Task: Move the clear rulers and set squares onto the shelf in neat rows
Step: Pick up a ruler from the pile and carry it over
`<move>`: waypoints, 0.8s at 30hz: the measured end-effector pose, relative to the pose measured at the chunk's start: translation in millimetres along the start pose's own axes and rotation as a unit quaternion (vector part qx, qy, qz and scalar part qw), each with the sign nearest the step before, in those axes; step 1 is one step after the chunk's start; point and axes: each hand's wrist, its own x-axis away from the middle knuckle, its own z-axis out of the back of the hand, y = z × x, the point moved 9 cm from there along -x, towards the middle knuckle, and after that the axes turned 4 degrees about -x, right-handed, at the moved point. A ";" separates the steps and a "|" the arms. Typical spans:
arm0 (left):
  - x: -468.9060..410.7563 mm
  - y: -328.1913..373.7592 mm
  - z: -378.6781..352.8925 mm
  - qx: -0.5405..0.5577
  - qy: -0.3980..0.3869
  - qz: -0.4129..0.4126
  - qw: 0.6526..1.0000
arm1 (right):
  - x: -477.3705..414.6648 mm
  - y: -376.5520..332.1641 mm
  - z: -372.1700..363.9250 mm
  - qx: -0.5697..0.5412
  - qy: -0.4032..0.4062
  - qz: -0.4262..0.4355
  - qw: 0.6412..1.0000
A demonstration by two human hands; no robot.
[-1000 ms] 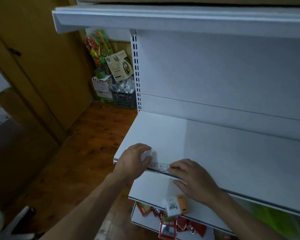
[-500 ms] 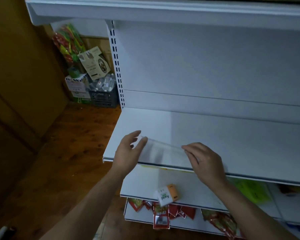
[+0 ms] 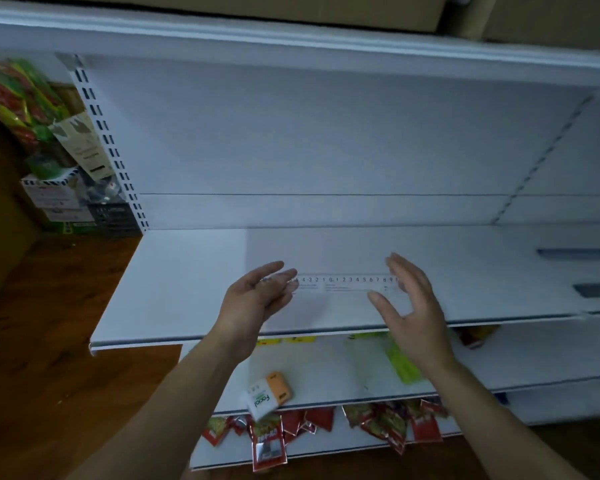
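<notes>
The clear ruler (image 3: 343,284), tilted up a moment ago, now lies flat on the shelf (image 3: 187,289) between left hand (image 3: 257,296) and right hand (image 3: 413,299), fingers (image 3: 406,271) straight and apart, so it seems placed.

Clear ruler (image 3: 343,284) flat on white shelf (image 3: 187,289), parallel w/ front edge.

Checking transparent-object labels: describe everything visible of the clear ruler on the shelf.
The clear ruler is a thin, see-through plastic strip; the white shelf shows through it. Black numerals along its far edge count outward from a central 0; finer print below is unreadable. It lies flat, parallel to the shelf's front edge. The left hand covers its left end, the right hand flanks the right; contact is unclear.
</notes>
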 end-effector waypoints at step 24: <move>16.6 -172.3 -437.8 -0.145 -0.170 -0.057 0.973 | 115.9 220.6 408.9 -0.145 0.237 -0.301 0.912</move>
